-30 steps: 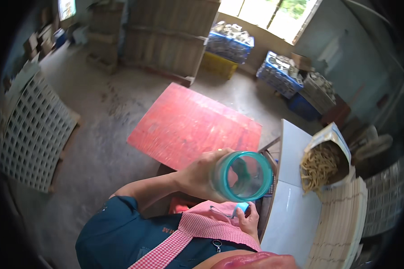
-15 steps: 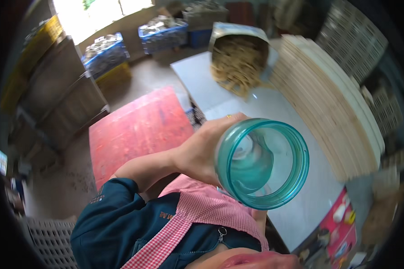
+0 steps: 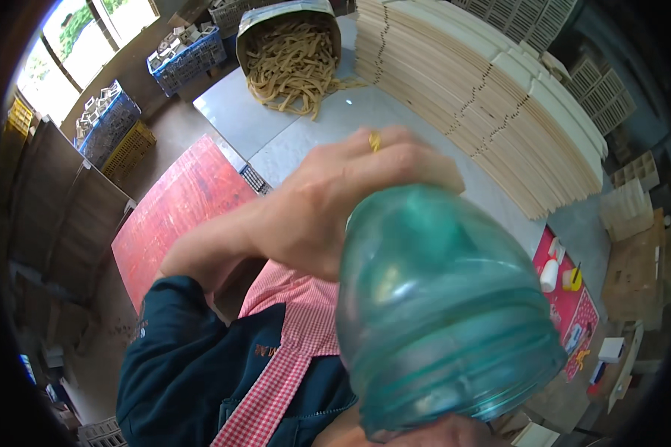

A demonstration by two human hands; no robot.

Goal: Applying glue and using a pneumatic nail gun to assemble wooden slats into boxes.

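Teal jar point(image 3: 432, 290), see-through, held up and tilted over the person's dark shirt point(image 3: 179, 343) and pink checked apron point(image 3: 272, 387), its ridged rim end lowest; the left hand point(image 3: 343, 186) is clasped around its upper end, wearing a yellow ring point(image 3: 375, 140), while the right hand is out of sight, its state impossible to tell. Beyond are a red panel point(image 3: 175, 212), a grey table point(image 3: 224, 104) with tan strips point(image 3: 294, 63) spilling from a sack point(image 3: 294, 10), and stacked pale boards point(image 3: 440, 89)

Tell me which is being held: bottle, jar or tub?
The teal jar, in the left hand; the white bottle and yellow tub sit unheld on the pink mat.
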